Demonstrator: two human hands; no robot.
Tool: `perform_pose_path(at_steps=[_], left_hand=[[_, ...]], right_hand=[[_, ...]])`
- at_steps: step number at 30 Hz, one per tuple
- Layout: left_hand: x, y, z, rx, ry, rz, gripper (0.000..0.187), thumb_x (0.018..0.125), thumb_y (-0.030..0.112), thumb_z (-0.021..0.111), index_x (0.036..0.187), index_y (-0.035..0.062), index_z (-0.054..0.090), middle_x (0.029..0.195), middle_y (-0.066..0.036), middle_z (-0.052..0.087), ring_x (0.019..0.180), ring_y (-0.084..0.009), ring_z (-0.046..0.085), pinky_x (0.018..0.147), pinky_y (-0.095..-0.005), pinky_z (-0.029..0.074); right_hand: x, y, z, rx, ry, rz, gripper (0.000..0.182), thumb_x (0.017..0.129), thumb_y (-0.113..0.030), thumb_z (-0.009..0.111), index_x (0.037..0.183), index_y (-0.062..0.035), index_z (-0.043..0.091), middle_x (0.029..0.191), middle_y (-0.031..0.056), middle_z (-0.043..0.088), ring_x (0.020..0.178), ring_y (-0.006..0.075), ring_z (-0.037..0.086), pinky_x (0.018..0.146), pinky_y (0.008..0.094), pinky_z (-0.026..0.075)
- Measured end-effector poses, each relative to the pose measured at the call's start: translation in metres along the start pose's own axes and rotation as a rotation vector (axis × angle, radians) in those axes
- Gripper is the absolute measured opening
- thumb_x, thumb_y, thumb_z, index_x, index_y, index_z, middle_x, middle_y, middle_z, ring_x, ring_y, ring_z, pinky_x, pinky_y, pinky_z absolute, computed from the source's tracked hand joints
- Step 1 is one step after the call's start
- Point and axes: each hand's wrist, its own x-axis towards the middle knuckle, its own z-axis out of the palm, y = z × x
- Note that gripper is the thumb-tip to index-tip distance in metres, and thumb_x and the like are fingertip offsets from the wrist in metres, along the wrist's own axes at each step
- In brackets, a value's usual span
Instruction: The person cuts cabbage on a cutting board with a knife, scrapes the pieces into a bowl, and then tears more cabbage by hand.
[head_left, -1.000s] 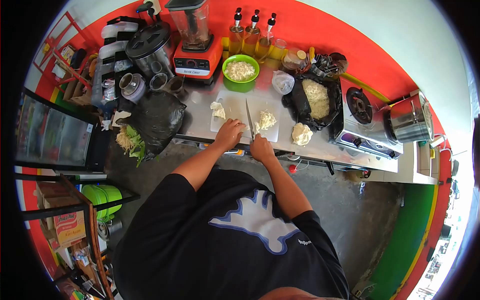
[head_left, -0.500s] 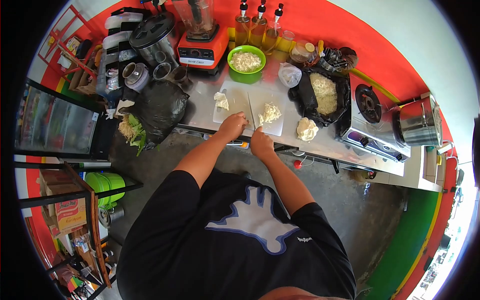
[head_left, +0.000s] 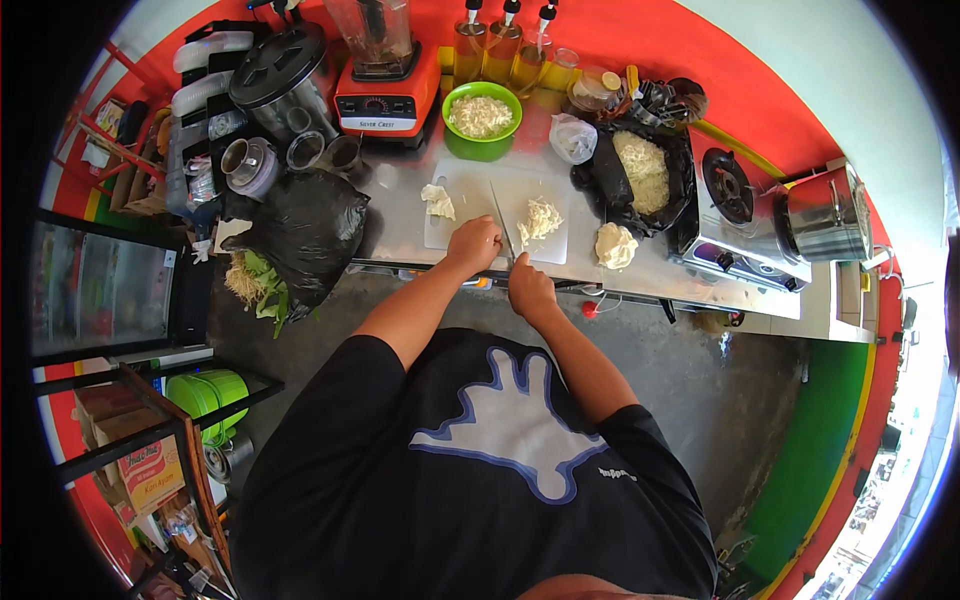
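Your right hand (head_left: pixel 531 287) grips the knife (head_left: pixel 502 214) at the board's near edge, blade pointing away from you. Your left hand (head_left: pixel 475 243) is curled just left of the blade; you cannot tell whether it holds anything. In the head view, white shreds (head_left: pixel 541 217) lie right of the knife on the cutting board (head_left: pixel 468 185), and a pale piece (head_left: pixel 438 200) lies at its left. A pale lump (head_left: pixel 615 246) sits beside the board on the surface (head_left: pixel 398 205).

Right grip (head_left: pixel 532 288) on knife (head_left: pixel 502 214), left grip (head_left: pixel 474 244) beside it, 3 pump bottles (head_left: pixel 501 50)
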Motion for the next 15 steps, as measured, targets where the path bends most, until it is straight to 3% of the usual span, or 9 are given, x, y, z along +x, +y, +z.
perform_pose_path(at_steps=[15], left_hand=[[-0.003, -0.002, 0.006, -0.034, 0.03, 0.011, 0.005, 0.078, 0.012, 0.069, 0.077, 0.0077, 0.069, 0.09, -0.01, 0.063, 0.087, -0.0344, 0.065, 0.074, -0.0465, 0.053]], right_hand=[[0.009, -0.002, -0.008, -0.014, -0.027, 0.023, 0.033, 0.091, -0.01, 0.058, 0.117, 0.0059, 0.045, 0.104, 0.0298, 0.07, 0.099, 0.0443, 0.071, 0.086, 0.0495, 0.058]])
